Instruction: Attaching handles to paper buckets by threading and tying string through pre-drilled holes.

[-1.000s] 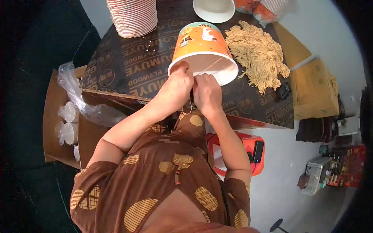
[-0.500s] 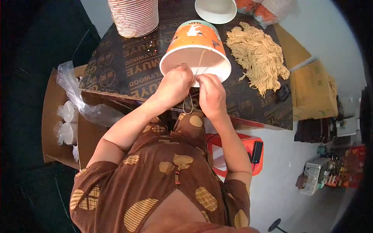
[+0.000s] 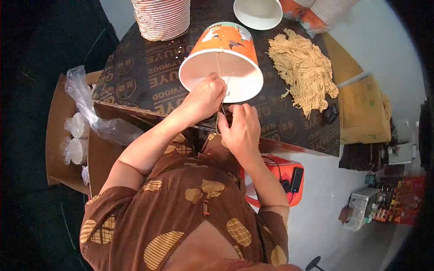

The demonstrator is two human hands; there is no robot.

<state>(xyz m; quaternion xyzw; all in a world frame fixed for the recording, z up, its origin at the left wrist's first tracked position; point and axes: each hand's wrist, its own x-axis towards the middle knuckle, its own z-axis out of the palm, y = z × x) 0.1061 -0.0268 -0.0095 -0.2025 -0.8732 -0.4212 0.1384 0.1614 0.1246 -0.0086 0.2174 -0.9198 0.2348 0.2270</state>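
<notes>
the person wears a brown short-sleeved garment patterned with tan oval and leaf-like patches, several crossed by fine stripes; the sleeves end above the elbow with the same patches at their hems. a seam runs down the middle of the front, and the neckline opens in a curve. forearms, left hand (image 3: pixel 205 97) and right hand (image 3: pixel 242 131) are bare, with no gloves

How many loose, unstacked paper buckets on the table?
2. An orange bucket lies on its side at both hands, mouth toward the person; a white bucket sits behind it at the table's far edge. Stacks nearby may hide more.
</notes>
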